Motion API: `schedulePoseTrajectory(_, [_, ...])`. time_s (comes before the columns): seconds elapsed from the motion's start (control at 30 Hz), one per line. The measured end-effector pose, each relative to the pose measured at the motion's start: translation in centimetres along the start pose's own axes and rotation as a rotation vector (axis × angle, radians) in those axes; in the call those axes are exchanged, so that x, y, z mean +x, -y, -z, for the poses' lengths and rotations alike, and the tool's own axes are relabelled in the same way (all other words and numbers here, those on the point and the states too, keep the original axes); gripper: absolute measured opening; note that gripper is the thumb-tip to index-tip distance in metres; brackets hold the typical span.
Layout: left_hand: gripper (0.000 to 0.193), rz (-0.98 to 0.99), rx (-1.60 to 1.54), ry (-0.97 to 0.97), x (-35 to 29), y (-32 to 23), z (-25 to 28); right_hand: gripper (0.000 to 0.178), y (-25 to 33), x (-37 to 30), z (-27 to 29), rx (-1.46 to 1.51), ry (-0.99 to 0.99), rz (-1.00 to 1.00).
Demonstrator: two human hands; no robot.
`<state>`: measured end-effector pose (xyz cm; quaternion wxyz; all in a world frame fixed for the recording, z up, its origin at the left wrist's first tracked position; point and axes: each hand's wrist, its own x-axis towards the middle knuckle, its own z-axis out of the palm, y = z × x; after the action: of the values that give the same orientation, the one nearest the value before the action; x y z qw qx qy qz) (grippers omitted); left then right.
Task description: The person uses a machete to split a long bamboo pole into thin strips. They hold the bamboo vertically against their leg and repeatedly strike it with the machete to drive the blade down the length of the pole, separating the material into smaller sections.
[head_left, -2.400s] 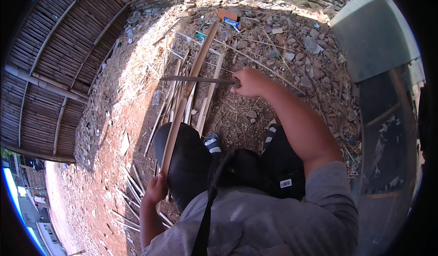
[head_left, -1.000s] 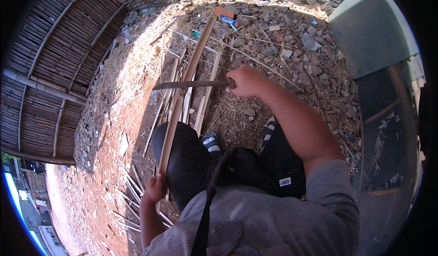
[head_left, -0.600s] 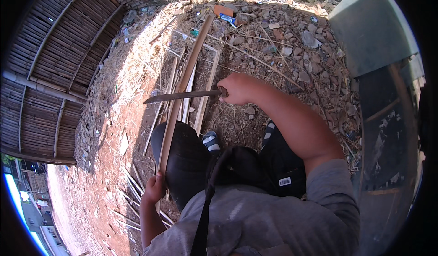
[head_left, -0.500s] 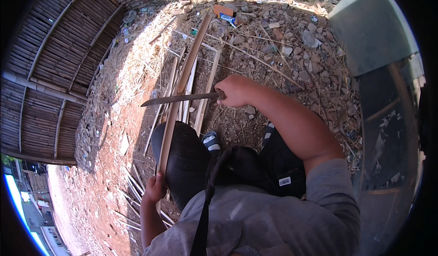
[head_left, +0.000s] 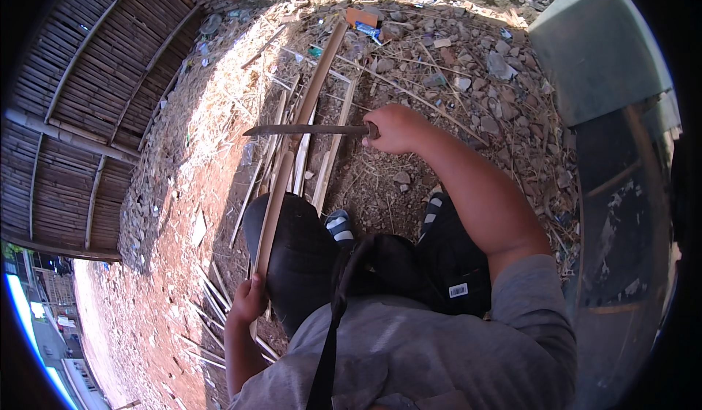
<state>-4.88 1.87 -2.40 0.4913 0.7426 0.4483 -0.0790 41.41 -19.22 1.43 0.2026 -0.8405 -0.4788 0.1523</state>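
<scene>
My left hand (head_left: 249,299) is closed around the near end of a long split bamboo strip (head_left: 272,224). The strip slopes up past my left knee, and a step in its outline shows just below the blade. My right hand (head_left: 398,128) grips the handle of a machete (head_left: 307,129). Its dark blade points left, lying level across the strip's line in this view; whether it touches the bamboo I cannot tell. Beyond the blade a wider bamboo length (head_left: 322,66) continues away from me.
More thin bamboo strips (head_left: 333,147) lie ahead, and others (head_left: 212,304) by my left hand. Stones and rubble (head_left: 490,88) cover the ground at the right. A slatted bamboo wall (head_left: 88,52) stands left, a pale green panel (head_left: 596,52) right. My sandalled foot (head_left: 338,226) is between.
The machete and my right hand have moved farther from me and slightly right. The step in the strip's outline now shows more plainly. My left hand stays in place.
</scene>
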Motion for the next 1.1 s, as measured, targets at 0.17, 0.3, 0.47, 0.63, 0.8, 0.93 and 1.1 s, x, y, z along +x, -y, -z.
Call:
schedulePoseTrajectory(0.17, [0.074, 0.002, -0.014, 0.005, -0.2, -0.1, -0.1, 0.027, 1.3, -0.1, -0.1, 0.045, 0.078, -0.029])
schedulePoseTrajectory(0.3, [0.075, 0.005, -0.016, 0.02, -0.1, -0.1, 0.1, 0.026, 1.5, 0.2, -0.8, 0.004, 0.106, 0.036])
schedulePoseTrajectory(0.47, [0.075, 0.0, -0.014, 0.018, 0.0, 0.1, 0.1, 0.025, 1.4, 0.1, -0.9, 0.015, 0.088, 0.063])
schedulePoseTrajectory(0.63, [0.076, -0.036, 0.04, -0.005, 0.2, 0.1, 0.2, 0.025, 0.9, 0.1, -0.6, 0.001, 0.082, 0.061])
schedulePoseTrajectory(0.8, [0.076, 0.011, 0.008, 0.007, 0.0, -0.4, 0.1, 0.024, 1.6, -0.4, -0.2, -0.022, 0.072, 0.09])
schedulePoseTrajectory(0.93, [0.074, -0.049, 0.006, -0.014, 0.0, 0.6, 0.0, 0.024, 3.3, -1.2, 0.6, -0.072, 0.109, 0.175])
schedulePoseTrajectory(1.1, [0.071, -0.063, 0.119, -0.058, -0.2, -0.4, -0.1, 0.019, 0.9, -0.1, 0.5, -0.089, 0.092, 0.049])
